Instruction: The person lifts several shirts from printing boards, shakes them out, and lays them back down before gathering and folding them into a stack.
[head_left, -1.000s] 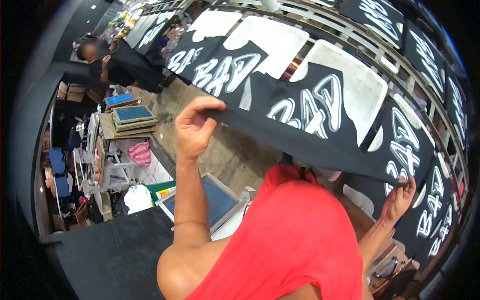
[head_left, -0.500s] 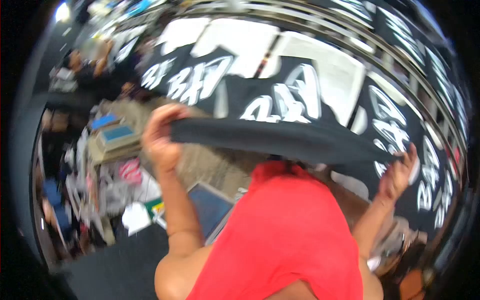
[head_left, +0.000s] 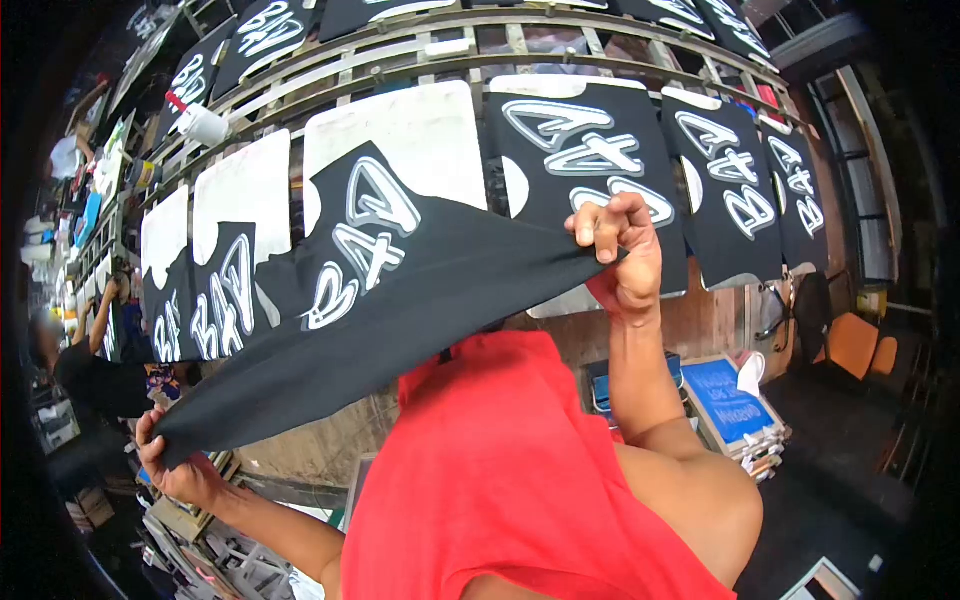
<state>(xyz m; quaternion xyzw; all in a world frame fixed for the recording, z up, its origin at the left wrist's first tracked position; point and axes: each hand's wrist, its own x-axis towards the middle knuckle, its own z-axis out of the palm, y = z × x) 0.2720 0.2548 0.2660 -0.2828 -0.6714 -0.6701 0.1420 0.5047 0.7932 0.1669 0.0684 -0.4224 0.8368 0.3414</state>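
Note:
A black fabric piece (head_left: 400,325) is stretched slantwise between my two hands, its right end higher. My left hand (head_left: 185,475) pinches one corner at the lower left. At the upper right, the fingers of my right hand (head_left: 625,255) are closed on the other corner. The cloth's upper part seems to run on into white "BAD" lettering (head_left: 365,245), lying over a pale board (head_left: 400,125); I cannot tell where the held piece ends.
More black printed pieces (head_left: 725,185) lie on boards to the right, others (head_left: 225,290) to the left. A slatted rail (head_left: 385,75) runs behind, with a white tub (head_left: 203,125). A blue framed screen (head_left: 728,400) sits lower right. Another person (head_left: 95,375) is at far left.
My view has swung to the right. The cloth, level before, is now slanted and spread wider, with my left hand lower and my right hand higher. Both hands keep hold of it.

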